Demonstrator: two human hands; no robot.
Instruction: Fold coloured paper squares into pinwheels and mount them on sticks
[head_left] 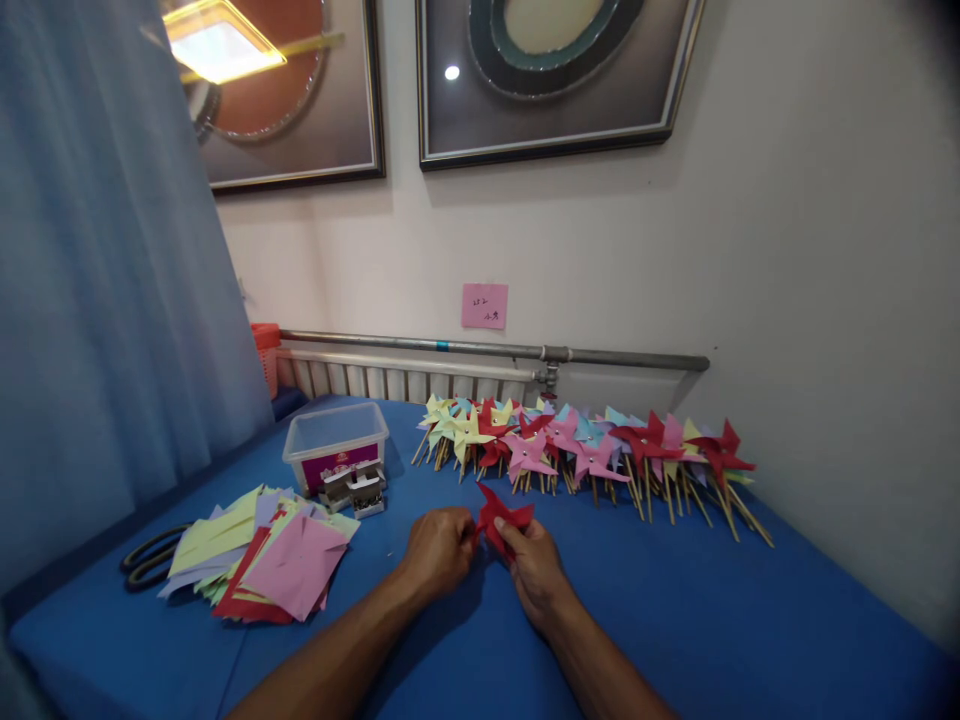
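Note:
A red paper pinwheel (495, 518) is pinched in my right hand (536, 565), with the thumb lying across its front near the middle. At the pinwheel's left edge, my left hand (442, 545) is closed with its fingers curled in; what they grip is hidden. No stick shows on this pinwheel. Left of my hands lies a loose pile of coloured paper pieces (300, 565), pink, red, yellow, green and lilac. Small opened boxes (367, 492) with tiny metal pieces sit behind the pile.
Many pinwheels on sticks (529, 455) lie in a long heap at the back of the blue-covered table (675, 630). A clear plastic tub (337, 430) stands at the back left. Black-handled scissors (154, 558) stick out beside the paper. A blue curtain (112, 250) hangs at left.

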